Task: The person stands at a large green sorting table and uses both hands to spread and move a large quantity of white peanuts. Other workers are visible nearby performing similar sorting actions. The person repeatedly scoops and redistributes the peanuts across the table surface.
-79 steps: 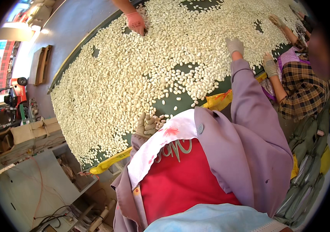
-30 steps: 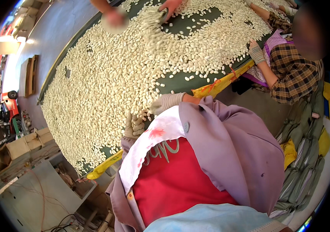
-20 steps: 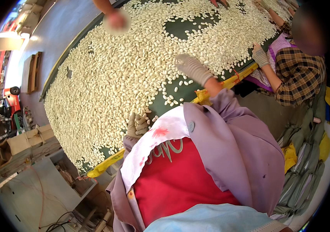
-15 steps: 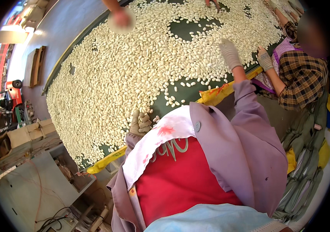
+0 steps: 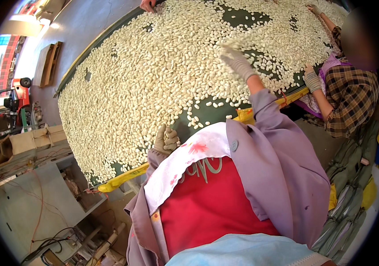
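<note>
A thick layer of white beans point(image 5: 127, 88) covers the dark green table point(image 5: 207, 113) in front of me. My right hand point(image 5: 238, 63), in a pale knitted glove, reaches out over the beans right of the middle. Its fingers are stretched out and blurred at the tips, touching or just above the layer. My left hand point(image 5: 166, 139), gloved too, rests at the near edge of the table by my body. The fingers are curled in and the thumb is up; whatever lies inside them is hidden.
A co-worker in a checked shirt point(image 5: 353, 91) stands at the right, a gloved hand point(image 5: 312, 80) at the table edge. Another person's hand point(image 5: 147, 5) touches the far edge. Yellow wrapping point(image 5: 123, 178) lines the near edge. Green sacks point(image 5: 345, 208) lie lower right; a grey cabinet point(image 5: 34, 199) stands lower left.
My right hand has swept left across the beans, and dark table shows to its right. The hand at the far edge has drawn back. My left hand stays curled at the near edge.
</note>
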### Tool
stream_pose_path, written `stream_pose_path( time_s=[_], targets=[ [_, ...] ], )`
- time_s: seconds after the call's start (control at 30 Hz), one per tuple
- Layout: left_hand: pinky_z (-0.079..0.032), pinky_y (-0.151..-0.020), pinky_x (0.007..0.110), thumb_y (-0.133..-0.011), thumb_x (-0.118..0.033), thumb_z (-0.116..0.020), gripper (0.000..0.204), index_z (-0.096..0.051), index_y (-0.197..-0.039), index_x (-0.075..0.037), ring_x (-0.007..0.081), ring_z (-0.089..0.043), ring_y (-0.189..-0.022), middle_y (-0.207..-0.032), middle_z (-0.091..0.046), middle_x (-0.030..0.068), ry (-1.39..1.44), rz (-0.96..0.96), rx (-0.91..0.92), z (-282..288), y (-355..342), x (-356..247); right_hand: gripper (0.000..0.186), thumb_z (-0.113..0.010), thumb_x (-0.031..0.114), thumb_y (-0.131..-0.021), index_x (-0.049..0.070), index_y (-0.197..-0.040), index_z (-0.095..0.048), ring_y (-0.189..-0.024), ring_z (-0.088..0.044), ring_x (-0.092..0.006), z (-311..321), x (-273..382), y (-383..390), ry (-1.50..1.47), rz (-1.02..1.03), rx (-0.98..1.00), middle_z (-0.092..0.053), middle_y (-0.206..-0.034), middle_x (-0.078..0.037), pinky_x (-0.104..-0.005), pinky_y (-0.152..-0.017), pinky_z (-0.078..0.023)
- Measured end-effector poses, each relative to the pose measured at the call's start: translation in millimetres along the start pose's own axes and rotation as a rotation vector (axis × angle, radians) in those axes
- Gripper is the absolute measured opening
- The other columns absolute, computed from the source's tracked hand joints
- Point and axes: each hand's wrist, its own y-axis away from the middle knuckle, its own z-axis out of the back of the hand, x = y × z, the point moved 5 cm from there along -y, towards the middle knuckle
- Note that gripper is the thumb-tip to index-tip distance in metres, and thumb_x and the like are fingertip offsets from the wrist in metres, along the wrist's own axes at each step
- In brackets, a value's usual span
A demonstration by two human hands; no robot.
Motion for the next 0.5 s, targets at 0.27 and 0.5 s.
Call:
stream_pose_path(
  time_s=[0.27, 0.5],
  targets=[
    [-0.027, -0.033, 0.016, -0.100, -0.046, -0.048, 0.042, -0.066, -0.088, -0.010, 0.0059, -0.032, -0.047, -0.072, -0.048, 0.0011, 0.013, -0.050, 0.002, -1.8, -9.3, 10.9, 0.060, -0.055, 0.044, -0.093, 0.007, -0.139, -0.047, -0.125, -0.053, -0.0331, 41.5, 2.9, 39.1, 0.055, -0.097, -0.064, -0.051, -0.139, -0.020, -0.0381, -0.107, -0.039],
    [-0.024, -0.033, 0.015, -0.099, -0.046, -0.050, 0.041, -0.068, -0.090, -0.011, 0.0050, -0.031, -0.049, -0.073, -0.046, -0.0010, -0.060, 0.028, 0.050, -8.9, -37.6, 22.1, 0.073, -0.053, 0.054, -0.088, 0.003, -0.139, -0.039, -0.113, -0.060, -0.0384, 108.3, -98.5, 88.2, 0.567, -0.529, -0.044, -0.061, -0.122, -0.026, -0.0474, -0.099, -0.045]
  ],
)
